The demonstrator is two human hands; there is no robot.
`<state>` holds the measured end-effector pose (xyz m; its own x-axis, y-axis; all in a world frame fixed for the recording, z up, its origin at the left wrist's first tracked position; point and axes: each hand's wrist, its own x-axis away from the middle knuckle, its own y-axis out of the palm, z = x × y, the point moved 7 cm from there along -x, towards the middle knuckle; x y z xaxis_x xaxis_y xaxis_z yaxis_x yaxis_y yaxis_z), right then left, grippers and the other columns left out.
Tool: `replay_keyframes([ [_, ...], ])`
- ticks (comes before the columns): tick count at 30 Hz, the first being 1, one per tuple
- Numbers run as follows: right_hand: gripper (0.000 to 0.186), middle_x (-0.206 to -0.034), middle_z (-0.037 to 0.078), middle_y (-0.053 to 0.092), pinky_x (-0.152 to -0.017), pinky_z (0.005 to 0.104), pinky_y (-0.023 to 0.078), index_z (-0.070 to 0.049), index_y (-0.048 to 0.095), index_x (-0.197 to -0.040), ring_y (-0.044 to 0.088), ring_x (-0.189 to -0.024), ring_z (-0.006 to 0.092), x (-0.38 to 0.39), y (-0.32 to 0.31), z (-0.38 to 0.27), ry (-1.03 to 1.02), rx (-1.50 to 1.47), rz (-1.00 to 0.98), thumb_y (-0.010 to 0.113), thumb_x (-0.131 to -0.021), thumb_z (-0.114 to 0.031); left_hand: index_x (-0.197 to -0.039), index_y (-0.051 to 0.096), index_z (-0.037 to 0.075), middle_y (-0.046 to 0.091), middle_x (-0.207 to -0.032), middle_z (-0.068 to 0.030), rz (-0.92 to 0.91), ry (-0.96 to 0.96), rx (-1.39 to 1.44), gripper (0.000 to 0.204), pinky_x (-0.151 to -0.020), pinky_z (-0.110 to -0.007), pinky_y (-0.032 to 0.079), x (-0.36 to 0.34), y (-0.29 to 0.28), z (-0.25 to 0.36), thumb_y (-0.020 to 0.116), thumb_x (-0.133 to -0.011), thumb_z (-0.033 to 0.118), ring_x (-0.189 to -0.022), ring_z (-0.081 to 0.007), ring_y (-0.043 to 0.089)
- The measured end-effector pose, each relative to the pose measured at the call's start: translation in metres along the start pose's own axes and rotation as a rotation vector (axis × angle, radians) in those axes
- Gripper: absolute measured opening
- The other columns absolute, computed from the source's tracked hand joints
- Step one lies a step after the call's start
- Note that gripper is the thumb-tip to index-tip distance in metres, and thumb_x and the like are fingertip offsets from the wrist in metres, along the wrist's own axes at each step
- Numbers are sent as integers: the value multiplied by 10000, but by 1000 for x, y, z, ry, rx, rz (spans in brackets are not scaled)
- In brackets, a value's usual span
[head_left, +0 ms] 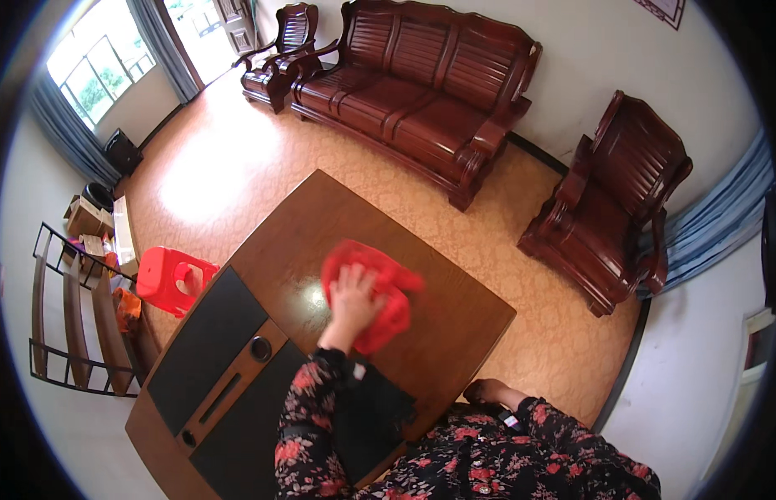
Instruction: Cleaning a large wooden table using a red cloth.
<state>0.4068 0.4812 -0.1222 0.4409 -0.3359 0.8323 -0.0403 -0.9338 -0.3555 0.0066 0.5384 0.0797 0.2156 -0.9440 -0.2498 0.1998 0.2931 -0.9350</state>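
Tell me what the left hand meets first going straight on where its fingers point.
First, the far part of the red cloth ahead of the left hand; past that, bare wooden tabletop to its edge. Beyond, the sofa seems roughly in line, though depth is unclear.

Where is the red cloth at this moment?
In the head view, the red cloth is near the picture's middle, on the brown tabletop under the person's left hand, right of the red plastic stool.
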Motion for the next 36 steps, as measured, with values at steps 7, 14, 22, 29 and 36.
replay_keyframes([
  [7,328,-843,95,705,-672,308,539,-96,644,-1146,694,-722,196,40,22,151,291,-419,191,637,-838,-209,-1442,392,174,294,-1531,-160,-99,-557,-148,675,-1055,-617,282,-83,25,-51,496,-890,546,-1412,-422,220],
  [14,304,-918,147,712,-738,333,551,-49,684,-1035,703,-837,233,30,18,173,126,-111,38,630,-862,-293,-1320,533,193,401,-1447,-117,-224,381,59,615,-1032,-568,339,-23,42,142,627,-810,523,-1375,-362,307],
  [22,291,-926,127,711,-686,295,530,-25,631,-1144,686,-790,169,-7,-27,63,152,-467,100,589,-902,-180,-1298,536,152,473,-1351,-117,-21,-78,-13,599,-1001,-556,360,-106,20,-28,609,-822,510,-1301,-338,390],
  [29,322,-1034,155,688,-840,387,524,-61,664,-1094,668,-940,298,6,-11,103,-40,-145,236,587,-881,-290,-1435,413,165,318,-1522,-144,-182,-668,-182,715,-1056,-581,290,-151,21,-101,497,-873,600,-1418,-387,237],
  [36,339,-1081,162,676,-917,394,485,-91,673,-1102,629,-1047,312,12,25,150,68,-92,103,593,-866,-321,-1356,517,130,436,-1448,-128,-97,-101,-133,682,-1079,-491,307,-194,28,-75,538,-857,595,-1391,-334,315],
])
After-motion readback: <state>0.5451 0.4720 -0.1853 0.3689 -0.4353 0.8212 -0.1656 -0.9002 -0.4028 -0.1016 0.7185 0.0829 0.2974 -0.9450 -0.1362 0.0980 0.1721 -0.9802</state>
